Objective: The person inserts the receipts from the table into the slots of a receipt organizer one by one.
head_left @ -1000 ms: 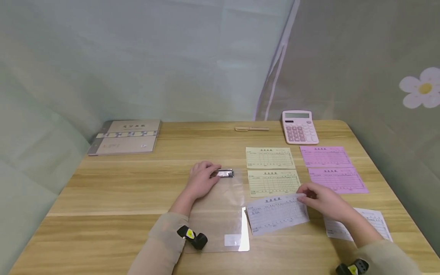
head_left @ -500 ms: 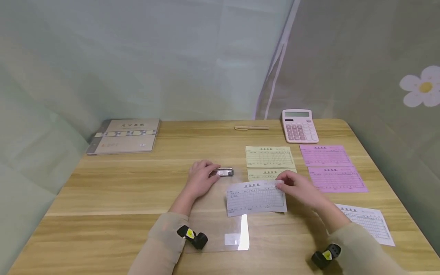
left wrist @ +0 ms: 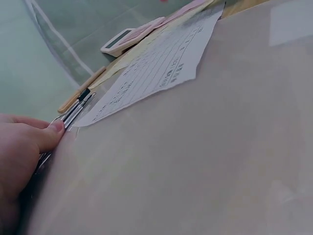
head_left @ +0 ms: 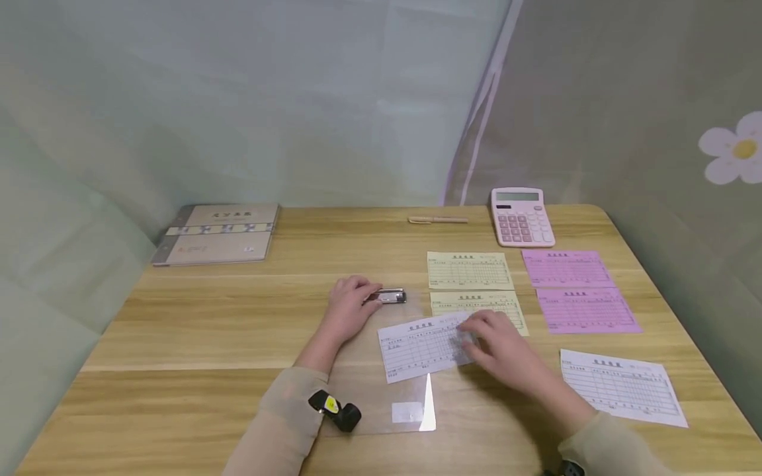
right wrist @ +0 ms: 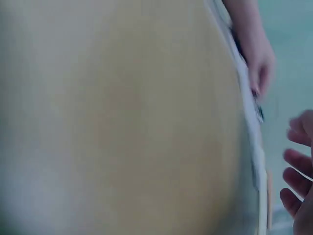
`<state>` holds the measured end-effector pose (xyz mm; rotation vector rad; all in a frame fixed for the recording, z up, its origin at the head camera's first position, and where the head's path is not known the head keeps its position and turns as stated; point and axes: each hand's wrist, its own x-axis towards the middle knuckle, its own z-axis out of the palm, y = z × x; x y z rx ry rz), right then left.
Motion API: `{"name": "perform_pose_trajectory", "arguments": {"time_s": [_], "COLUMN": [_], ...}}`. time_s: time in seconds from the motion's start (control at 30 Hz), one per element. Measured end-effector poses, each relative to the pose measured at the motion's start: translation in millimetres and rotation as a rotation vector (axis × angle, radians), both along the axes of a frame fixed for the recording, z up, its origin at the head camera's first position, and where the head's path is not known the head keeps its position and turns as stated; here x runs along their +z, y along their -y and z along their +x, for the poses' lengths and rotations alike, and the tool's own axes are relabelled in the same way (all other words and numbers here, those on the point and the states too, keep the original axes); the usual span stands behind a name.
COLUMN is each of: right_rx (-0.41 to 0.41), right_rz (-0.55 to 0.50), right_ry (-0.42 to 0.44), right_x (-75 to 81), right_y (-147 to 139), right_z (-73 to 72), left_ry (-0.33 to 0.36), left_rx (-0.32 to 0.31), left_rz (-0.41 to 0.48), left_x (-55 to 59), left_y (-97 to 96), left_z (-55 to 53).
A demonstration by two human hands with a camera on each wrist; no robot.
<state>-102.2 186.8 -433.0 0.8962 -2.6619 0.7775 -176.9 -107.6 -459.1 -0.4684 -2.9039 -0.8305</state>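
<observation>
White slip (head_left: 417, 347) angled over the right edge of the clear board (head_left: 381, 393), below the metal clip (head_left: 392, 297). My left hand (head_left: 350, 311) pinches that clip; my right hand (head_left: 501, 347), fingers loosely parted, at the slip's right end.

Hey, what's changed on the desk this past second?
The right hand moved a white slip left, over the clear clipboard, and appears to have let go. The left hand stayed on the metal clip; yellow slips, pink slips and calculator stayed put.
</observation>
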Motion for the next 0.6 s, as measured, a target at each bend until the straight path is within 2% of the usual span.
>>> {"name": "perform_pose_trajectory", "arguments": {"time_s": [0.1, 0.17, 0.27, 0.43, 0.6], "right_rx": [0.122, 0.156, 0.140, 0.049, 0.108], "right_rz": [0.132, 0.213, 0.262, 0.216, 0.272], "right_ry": [-0.026, -0.006, 0.022, 0.010, -0.022], "right_x": [-2.2, -3.7, -4.3, -1.1, -5.8], "right_y": [12, 21, 32, 43, 54], "right_z": [12.0, 17.2, 20.3, 21.2, 23.7], "left_ry": [-0.005, -0.001, -0.012, -0.012, -0.002], "left_rx": [-0.002, -0.001, -0.001, -0.004, 0.005], "left_rz": [0.014, 0.026, 0.023, 0.007, 0.013], "left_x": [-0.4, -0.2, -1.1, -2.1, -0.5], "left_y": [2.1, 3.2, 3.5, 0.9, -1.0], "left_z": [-0.7, -0.9, -1.5, -1.5, -0.6]}}
